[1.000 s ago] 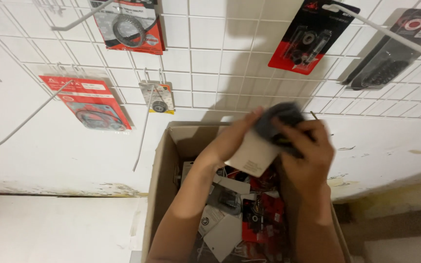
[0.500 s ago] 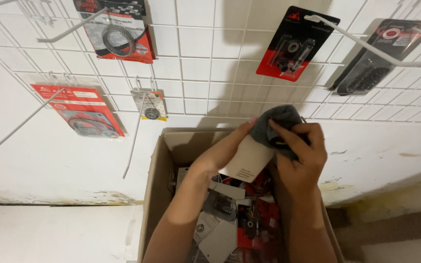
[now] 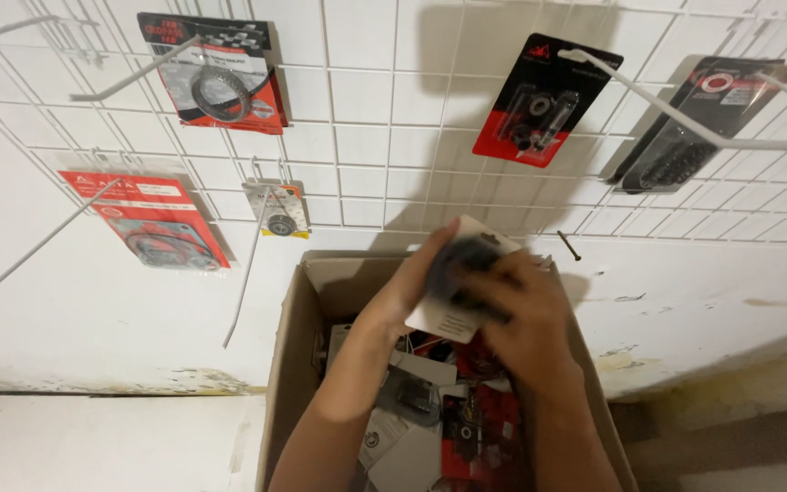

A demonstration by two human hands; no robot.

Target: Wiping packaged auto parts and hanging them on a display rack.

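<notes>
Above the cardboard box, both hands, left and right, closed around a carded dark part.

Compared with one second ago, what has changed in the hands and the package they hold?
Both hands, left hand and right hand, kept hold of the carded package and turned it: its pale card now stands more upright, with the dark part toward the wall. It stays above the cardboard box. The wall grid with its hanging packages is as it was; only the camera shifted.
</notes>
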